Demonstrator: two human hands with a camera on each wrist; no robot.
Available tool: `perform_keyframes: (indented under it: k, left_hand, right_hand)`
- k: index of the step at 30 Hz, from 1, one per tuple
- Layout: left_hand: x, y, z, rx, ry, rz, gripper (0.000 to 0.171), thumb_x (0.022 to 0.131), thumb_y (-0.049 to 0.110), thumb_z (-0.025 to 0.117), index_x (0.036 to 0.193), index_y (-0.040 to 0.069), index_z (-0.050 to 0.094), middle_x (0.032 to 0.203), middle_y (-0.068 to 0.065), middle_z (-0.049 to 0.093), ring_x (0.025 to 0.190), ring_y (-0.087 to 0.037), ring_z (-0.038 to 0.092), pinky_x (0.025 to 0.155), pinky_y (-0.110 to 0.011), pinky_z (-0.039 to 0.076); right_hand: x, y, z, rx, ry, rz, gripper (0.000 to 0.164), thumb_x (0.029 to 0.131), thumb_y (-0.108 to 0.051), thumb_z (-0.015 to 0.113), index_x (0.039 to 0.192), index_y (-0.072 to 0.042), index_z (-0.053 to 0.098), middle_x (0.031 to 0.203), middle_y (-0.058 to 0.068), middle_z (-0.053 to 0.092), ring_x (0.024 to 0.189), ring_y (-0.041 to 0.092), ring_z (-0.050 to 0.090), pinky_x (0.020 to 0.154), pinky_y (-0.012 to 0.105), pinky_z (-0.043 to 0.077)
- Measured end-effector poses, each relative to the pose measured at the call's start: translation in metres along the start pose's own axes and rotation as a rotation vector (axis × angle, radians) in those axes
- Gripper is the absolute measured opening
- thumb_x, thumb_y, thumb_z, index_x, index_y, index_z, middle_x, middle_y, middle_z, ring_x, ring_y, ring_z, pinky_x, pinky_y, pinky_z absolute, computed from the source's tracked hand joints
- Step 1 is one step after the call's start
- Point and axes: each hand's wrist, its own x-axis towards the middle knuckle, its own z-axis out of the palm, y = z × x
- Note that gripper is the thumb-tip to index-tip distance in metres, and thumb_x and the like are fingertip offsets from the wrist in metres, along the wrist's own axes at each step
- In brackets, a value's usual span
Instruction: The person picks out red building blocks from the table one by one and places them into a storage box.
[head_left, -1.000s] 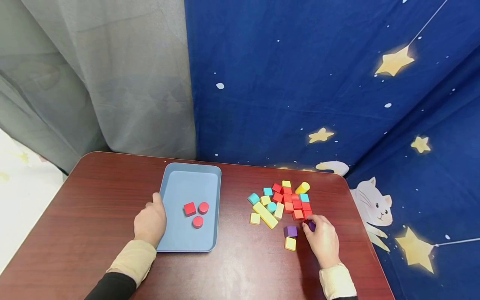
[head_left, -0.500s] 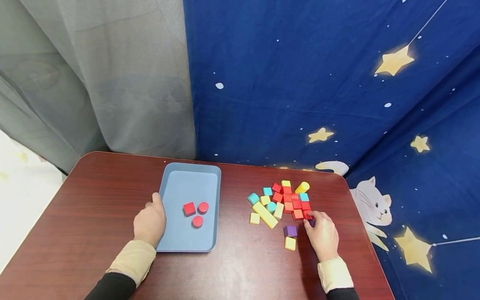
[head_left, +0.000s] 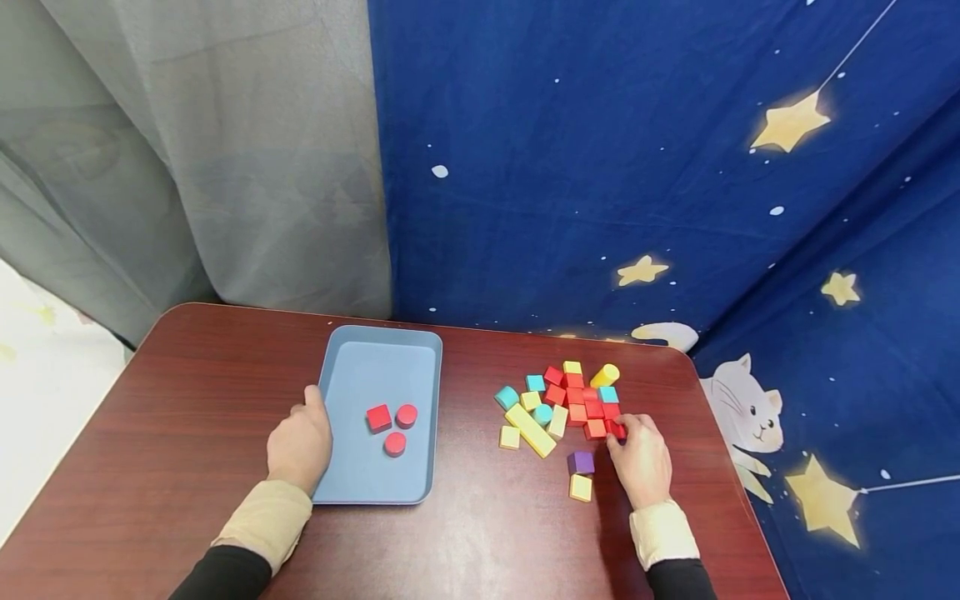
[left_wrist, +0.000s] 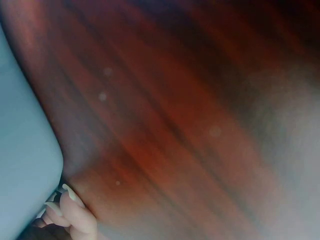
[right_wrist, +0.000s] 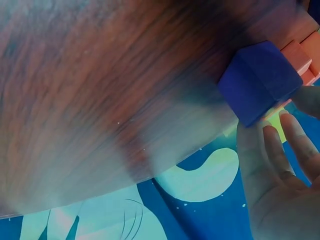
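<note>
Holding a blue-grey rectangular tray (head_left: 375, 362) and a purple cube (right_wrist: 257, 82).
Clamping the grip of the left hand (head_left: 300, 446) on the tray's left side, near a red cube (head_left: 378, 418) and two red discs (head_left: 394, 443) inside; pinching the purple cube in the grip of the right hand (head_left: 641, 462), near other red cubes (head_left: 594, 409) on the table (head_left: 495, 542).

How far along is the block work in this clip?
Looks done: three red pieces lie in the tray, whose edge the left hand grips. In hand: a purple block, apparently pinched by the right hand beside the red blocks. Likely left, if the tray is being filled: those red blocks, the long yellow block and the other purple block, all outside the tray.
</note>
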Motion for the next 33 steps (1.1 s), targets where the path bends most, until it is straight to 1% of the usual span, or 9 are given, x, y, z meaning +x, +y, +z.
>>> perform_keyframes:
  k: [3,8,11,16,22,26,33]
  left_hand:
    - [0.0,0.0,0.001,0.0,0.001,0.003,0.005,0.094,0.001,0.03,0.097,-0.003,0.033,0.061,-0.02,0.045,0.044,-0.037,0.054,0.039,-0.047,0.038]
    - [0.0,-0.001,0.001,-0.004,0.005,0.006,0.006,0.094,0.001,0.03,0.097,-0.003,0.032,0.061,-0.019,0.044,0.044,-0.038,0.053,0.039,-0.047,0.038]
    - [0.001,-0.001,0.002,-0.006,0.013,0.009,0.006,0.094,0.0,0.03,0.097,-0.004,0.033,0.06,-0.019,0.044,0.044,-0.038,0.053,0.039,-0.047,0.038]
    - [0.001,-0.002,0.004,-0.011,0.006,0.003,0.005,0.093,0.0,0.03,0.097,-0.003,0.032,0.061,-0.019,0.044,0.044,-0.038,0.053,0.04,-0.047,0.038]
    - [0.001,-0.001,0.003,-0.016,-0.014,0.001,0.006,0.093,0.0,0.03,0.097,-0.004,0.032,0.062,-0.02,0.045,0.045,-0.039,0.054,0.04,-0.047,0.038]
    - [0.001,0.0,0.002,-0.012,-0.01,-0.002,0.005,0.094,0.0,0.031,0.098,-0.003,0.033,0.063,-0.021,0.046,0.046,-0.04,0.055,0.041,-0.048,0.039]
    - [0.001,-0.001,0.001,-0.012,-0.012,-0.002,0.006,0.094,0.0,0.031,0.098,-0.004,0.033,0.063,-0.021,0.046,0.047,-0.04,0.055,0.041,-0.048,0.039]
  right_hand:
    - [0.002,0.0,0.0,-0.005,-0.022,0.004,0.027,0.074,-0.011,0.077,0.1,-0.006,0.069,0.096,0.012,0.062,0.079,0.032,0.063,0.071,0.047,0.048]
    - [0.003,-0.001,0.0,-0.039,-0.081,0.003,0.032,0.075,-0.013,0.076,0.104,-0.004,0.069,0.098,0.013,0.063,0.081,0.032,0.064,0.074,0.047,0.049]
    - [0.005,0.0,0.0,-0.062,-0.1,0.004,0.034,0.074,-0.014,0.077,0.106,-0.003,0.069,0.099,0.013,0.062,0.081,0.031,0.063,0.075,0.047,0.049]
    - [0.008,0.0,0.001,-0.071,-0.129,0.009,0.036,0.073,-0.014,0.079,0.106,-0.003,0.068,0.096,0.013,0.062,0.076,0.028,0.059,0.073,0.045,0.049]
    - [0.01,0.003,0.006,-0.091,-0.201,0.022,0.029,0.076,-0.016,0.076,0.102,-0.005,0.069,0.09,0.012,0.063,0.072,0.026,0.057,0.069,0.043,0.048]
    - [0.01,0.003,0.006,-0.1,-0.202,0.014,0.025,0.076,-0.017,0.075,0.098,-0.007,0.07,0.086,0.01,0.062,0.069,0.025,0.055,0.066,0.042,0.047]
    - [0.011,0.003,0.007,-0.11,-0.211,0.01,0.025,0.076,-0.017,0.076,0.098,-0.007,0.069,0.084,0.009,0.06,0.068,0.024,0.054,0.065,0.04,0.046]
